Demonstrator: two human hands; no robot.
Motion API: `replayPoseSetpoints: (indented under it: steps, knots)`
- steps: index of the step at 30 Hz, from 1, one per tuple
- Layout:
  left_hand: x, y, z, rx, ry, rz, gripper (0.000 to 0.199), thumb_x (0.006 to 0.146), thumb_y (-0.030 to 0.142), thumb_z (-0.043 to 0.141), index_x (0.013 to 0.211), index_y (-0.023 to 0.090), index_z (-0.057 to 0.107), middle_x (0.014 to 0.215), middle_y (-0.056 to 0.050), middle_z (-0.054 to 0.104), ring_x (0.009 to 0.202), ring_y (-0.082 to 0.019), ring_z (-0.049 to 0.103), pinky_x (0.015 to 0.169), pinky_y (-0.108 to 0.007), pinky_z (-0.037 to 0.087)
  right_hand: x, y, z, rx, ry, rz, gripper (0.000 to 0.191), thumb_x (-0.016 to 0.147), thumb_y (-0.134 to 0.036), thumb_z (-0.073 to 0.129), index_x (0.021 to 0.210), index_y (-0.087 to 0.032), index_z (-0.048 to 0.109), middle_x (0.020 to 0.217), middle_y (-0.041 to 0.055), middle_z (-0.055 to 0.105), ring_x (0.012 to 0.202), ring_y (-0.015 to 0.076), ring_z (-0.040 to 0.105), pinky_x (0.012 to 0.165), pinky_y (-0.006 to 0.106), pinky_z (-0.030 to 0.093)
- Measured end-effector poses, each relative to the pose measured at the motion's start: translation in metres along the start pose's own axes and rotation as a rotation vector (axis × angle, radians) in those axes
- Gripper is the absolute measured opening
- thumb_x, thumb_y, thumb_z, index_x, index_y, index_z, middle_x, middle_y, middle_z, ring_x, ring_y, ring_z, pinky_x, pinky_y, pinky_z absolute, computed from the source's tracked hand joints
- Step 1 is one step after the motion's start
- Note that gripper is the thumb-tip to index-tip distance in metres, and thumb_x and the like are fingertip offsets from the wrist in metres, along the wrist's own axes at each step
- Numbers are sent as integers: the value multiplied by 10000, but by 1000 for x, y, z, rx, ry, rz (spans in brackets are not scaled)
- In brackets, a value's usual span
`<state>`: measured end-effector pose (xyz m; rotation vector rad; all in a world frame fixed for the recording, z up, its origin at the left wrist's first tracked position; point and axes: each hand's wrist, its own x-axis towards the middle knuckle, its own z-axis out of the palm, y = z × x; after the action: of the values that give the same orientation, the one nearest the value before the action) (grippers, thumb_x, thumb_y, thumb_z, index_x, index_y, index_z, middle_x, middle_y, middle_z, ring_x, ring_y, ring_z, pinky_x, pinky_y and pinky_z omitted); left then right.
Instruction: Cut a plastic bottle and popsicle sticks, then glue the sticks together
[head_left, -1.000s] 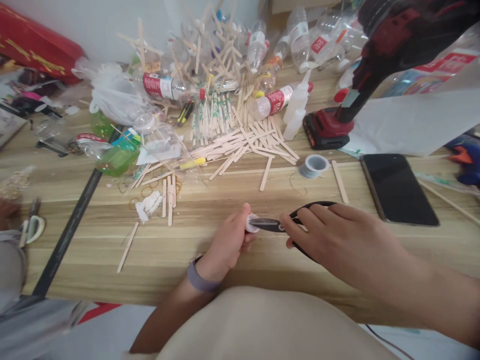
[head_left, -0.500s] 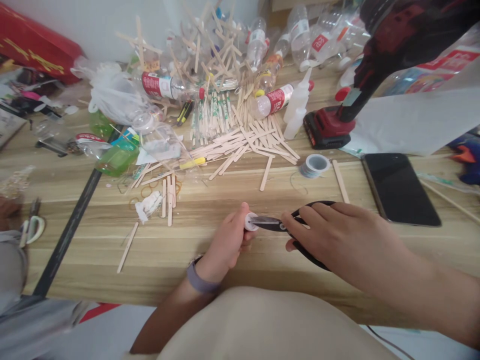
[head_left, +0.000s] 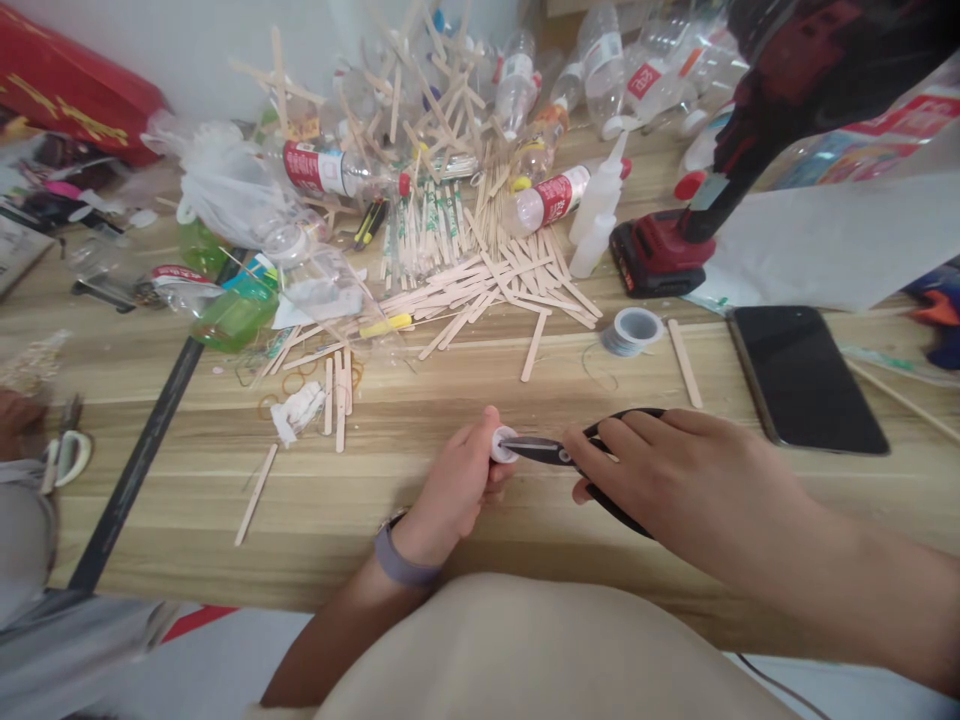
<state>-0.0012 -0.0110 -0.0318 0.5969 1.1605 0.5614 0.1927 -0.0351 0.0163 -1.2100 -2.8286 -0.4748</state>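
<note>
Near the table's front edge, my left hand grips a small white bottle cap, its hollow side turned toward the right. My right hand is wrapped round the black handles of a pair of scissors. The blades look nearly closed, and their tip rests inside the cap. Behind the hands stands a spool of grey wire, with a single wooden stick to its right.
A heap of wooden sticks and plastic bottles lies behind. A red-black power drill and a phone are on the right. Scissors with white handles lie far left, near another person's hand.
The scissor blades have closed slightly and turned a little in the cap. Both hands hold almost the same place; the view has shifted slightly.
</note>
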Motion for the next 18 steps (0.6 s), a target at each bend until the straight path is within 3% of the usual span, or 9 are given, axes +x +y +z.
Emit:
replayPoseSetpoints:
  steps: [8,18]
  knots:
    - [-2,1,1,20,1,1,413,984,458,351,667,204,425,450,89,282,379,-57,156,386,-191,102,-3,0,3,24,9,-3,96,814,-226,701,887,-186,654,643,-10,592,578,180,544,592,309,222]
    - [0,-1,0,26,-4,19,405,970,475,379,669,206,412,446,92,289,380,-54,166,385,-187,115,-3,2,-4,-39,-17,7,250,730,-273,796,931,-187,676,678,11,605,602,184,531,595,307,221]
